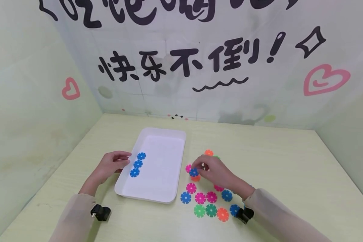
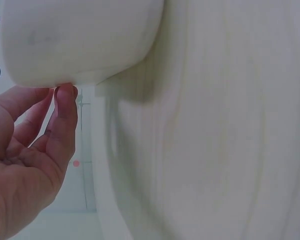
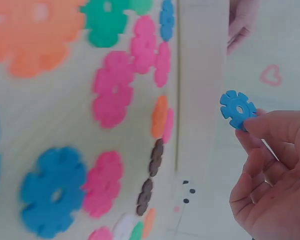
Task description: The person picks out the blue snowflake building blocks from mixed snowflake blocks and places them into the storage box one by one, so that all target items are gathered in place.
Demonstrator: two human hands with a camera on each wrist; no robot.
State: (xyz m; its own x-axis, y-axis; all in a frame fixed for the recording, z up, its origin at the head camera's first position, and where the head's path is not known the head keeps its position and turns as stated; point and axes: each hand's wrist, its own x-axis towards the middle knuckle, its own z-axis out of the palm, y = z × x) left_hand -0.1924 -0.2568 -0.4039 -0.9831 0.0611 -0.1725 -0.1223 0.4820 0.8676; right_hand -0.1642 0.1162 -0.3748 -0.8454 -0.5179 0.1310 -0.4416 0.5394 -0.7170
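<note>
My right hand pinches a blue snowflake building disc between thumb and fingertips, above the loose discs just right of the white tray. In the right wrist view the disc shows a round centre hole and a notched edge. My left hand stands at the left side of the tray, its fingertips touching the outer wall, fingers loosely bent. Inside the tray, along its left side, lie three blue discs in a slanting row.
Loose discs lie on the table right of the tray: pink, green, orange, blue and dark brown. My right hand and forearm hide some of them. Printed walls stand behind and at both sides.
</note>
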